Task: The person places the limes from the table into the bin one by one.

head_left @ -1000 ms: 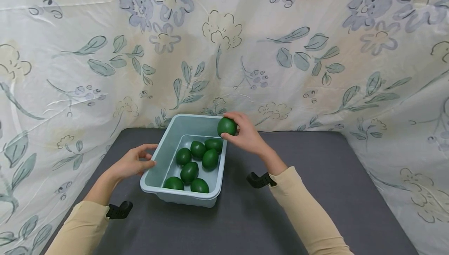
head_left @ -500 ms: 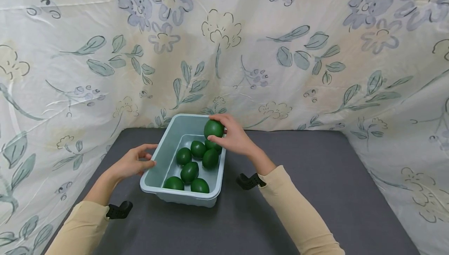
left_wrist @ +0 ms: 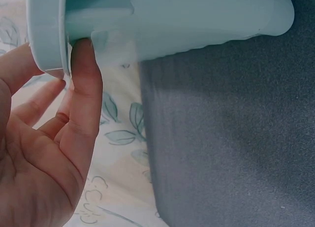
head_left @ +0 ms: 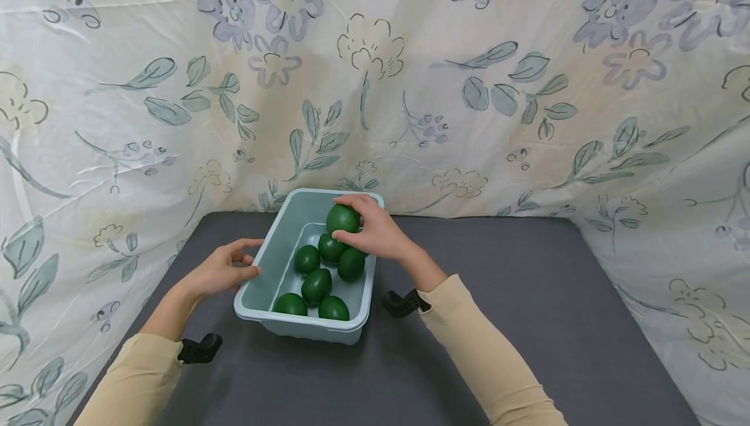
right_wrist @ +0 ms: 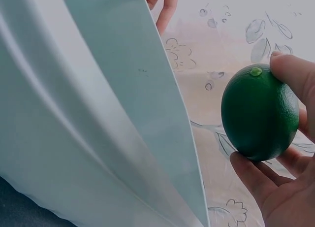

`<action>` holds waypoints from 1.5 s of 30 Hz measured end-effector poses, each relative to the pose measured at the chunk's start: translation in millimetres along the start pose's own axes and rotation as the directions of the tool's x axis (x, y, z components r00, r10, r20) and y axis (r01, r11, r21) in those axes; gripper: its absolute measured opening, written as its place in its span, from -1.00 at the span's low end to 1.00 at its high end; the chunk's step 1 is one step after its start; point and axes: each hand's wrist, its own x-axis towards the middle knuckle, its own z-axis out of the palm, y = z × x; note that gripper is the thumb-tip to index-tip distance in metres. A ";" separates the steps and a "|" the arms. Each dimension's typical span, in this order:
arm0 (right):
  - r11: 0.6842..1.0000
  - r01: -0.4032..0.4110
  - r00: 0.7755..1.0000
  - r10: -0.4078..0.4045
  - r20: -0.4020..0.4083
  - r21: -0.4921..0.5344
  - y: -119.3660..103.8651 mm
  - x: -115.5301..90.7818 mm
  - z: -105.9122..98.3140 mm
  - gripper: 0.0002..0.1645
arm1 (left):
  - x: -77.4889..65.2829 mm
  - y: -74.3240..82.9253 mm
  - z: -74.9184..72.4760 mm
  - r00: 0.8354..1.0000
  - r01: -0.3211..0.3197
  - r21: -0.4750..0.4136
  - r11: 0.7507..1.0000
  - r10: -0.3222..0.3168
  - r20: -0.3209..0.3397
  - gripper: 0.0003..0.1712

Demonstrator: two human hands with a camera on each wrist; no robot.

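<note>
A light blue plastic bin (head_left: 310,328) stands on the grey table with several dark green avocados (head_left: 317,287) on its floor. My left hand (head_left: 219,271) pinches the bin's left rim, and the left wrist view shows the fingers (left_wrist: 84,84) on the rim's underside. Over the far right part of the bin, my right hand (head_left: 377,230) holds another avocado (head_left: 342,219) between thumb and fingers. In the right wrist view this held avocado (right_wrist: 258,113) has a pale green stem nub and glossy skin. The right hand partly hides the avocados beneath it.
A floral cloth (head_left: 410,87) hangs behind and at both sides of the grey table (head_left: 504,283). The bin's far edge is close to this cloth. A black band with a camera (head_left: 404,303) sits on each wrist.
My right hand has moved left with the avocado, from above the bin's right rim to farther inside over the bin. The left hand and the bin have stayed put.
</note>
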 end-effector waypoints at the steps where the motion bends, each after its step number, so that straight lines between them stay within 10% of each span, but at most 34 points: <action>1: 1.000 0.001 1.000 -0.001 0.003 -0.004 -0.8 0.0 0.9 -0.33 | -0.1 -0.1 -0.1 1.000 -0.002 0.000 1.000 0.002 0.000 -0.24; 29: 0.992 0.015 0.994 -0.002 0.106 -0.128 -2.7 -7.4 2.4 -0.28 | -1.7 -0.5 2.7 1.000 0.004 -0.017 1.000 -0.004 0.001 -0.23; 45: 0.991 -0.035 0.990 0.018 -0.137 -0.126 20.7 -34.5 -20.8 -0.62 | -1.8 3.4 5.7 0.999 0.006 0.068 0.998 -0.003 -0.042 -0.27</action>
